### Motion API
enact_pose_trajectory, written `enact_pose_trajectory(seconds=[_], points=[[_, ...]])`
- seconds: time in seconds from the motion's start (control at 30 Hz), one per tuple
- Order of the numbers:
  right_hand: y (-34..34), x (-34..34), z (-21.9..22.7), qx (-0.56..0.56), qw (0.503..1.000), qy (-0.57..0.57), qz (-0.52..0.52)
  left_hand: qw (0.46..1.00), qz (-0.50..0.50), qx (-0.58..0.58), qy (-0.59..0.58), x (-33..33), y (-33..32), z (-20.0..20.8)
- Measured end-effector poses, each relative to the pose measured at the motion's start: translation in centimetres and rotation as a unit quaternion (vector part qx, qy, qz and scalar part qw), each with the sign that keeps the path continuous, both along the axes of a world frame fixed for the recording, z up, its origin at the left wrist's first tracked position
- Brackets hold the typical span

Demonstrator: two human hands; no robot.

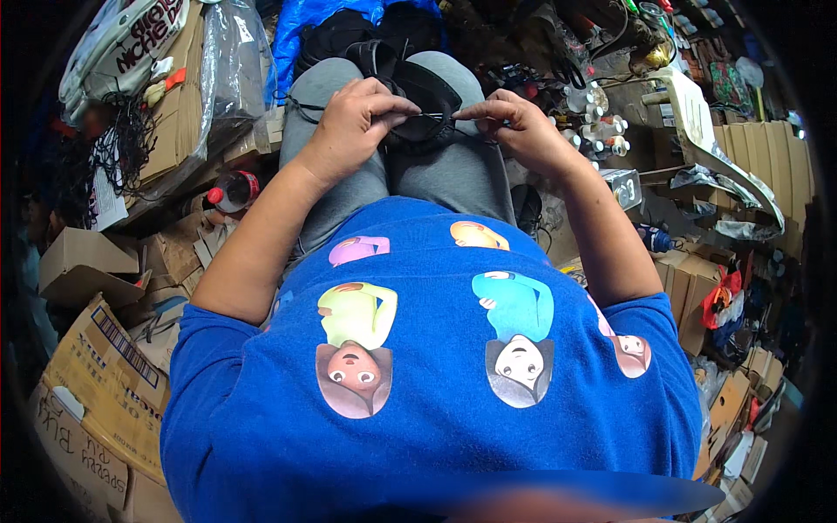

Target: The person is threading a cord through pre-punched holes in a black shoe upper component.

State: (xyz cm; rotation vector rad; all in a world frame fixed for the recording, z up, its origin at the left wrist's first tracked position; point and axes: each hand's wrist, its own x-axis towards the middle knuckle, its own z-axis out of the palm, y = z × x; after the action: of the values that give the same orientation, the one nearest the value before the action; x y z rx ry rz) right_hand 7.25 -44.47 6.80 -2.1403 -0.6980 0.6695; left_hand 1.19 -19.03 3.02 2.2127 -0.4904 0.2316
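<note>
1. Black shoe piece (425,105) rests on the lap, across both knees; its far end merges with dark clutter, outline unclear.
2. Left hand (353,122) pinches the piece's near edge, fingers closed tight on it.
3. Right hand (514,118) pinches narrow on a thin thread (436,114) running to the left hand; any needle is too small to make out.
4. Gray trousers (436,174) below, blue shirt (418,366) fills the foreground.
5. Red-capped bottle (232,191) at left, half hidden by cardboard boxes (96,366).
6. White spools (597,122) at right, partly blurred.
</note>
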Motion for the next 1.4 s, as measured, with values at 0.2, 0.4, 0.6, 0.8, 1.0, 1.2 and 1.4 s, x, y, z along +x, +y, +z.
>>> enact_pose_trajectory(seconds=[0.2, 0.4, 0.6, 0.8, 1.0, 1.2, 1.4], points=[[0.0, 1.1, -0.4, 0.002, 1.0, 0.025, 0.0, 1.0, -0.011, -0.025, 0.014, 0.6, -0.5, -0.4], [0.4, 1.4, 0.0, -0.022, 0.999, 0.046, 0.007, 1.0, -0.003, -0.02, 0.012, 0.6, -0.4, -0.7], [0.1, 1.8, -0.7, 0.006, 0.998, 0.054, 0.017, 1.0, -0.005, -0.006, 0.018, 1.0, -0.8, -0.5], [-0.1, 1.8, -1.1, 0.011, 0.995, 0.094, 0.011, 0.999, -0.024, -0.025, 0.04, 1.7, -0.9, -0.6], [0.5, 1.4, -0.6, -0.005, 0.998, 0.049, 0.044, 0.998, -0.058, -0.014, -0.023, 1.8, -1.3, -0.1], [0.3, 0.1, 0.3, -0.032, 0.999, 0.024, 0.01, 0.998, -0.023, 0.011, -0.054, -0.1, -1.3, 1.1], [0.6, 0.1, -1.1, 0.123, 0.966, 0.199, -0.109, 0.994, 0.016, -0.03, 0.108, 0.5, -1.5, -0.1]])
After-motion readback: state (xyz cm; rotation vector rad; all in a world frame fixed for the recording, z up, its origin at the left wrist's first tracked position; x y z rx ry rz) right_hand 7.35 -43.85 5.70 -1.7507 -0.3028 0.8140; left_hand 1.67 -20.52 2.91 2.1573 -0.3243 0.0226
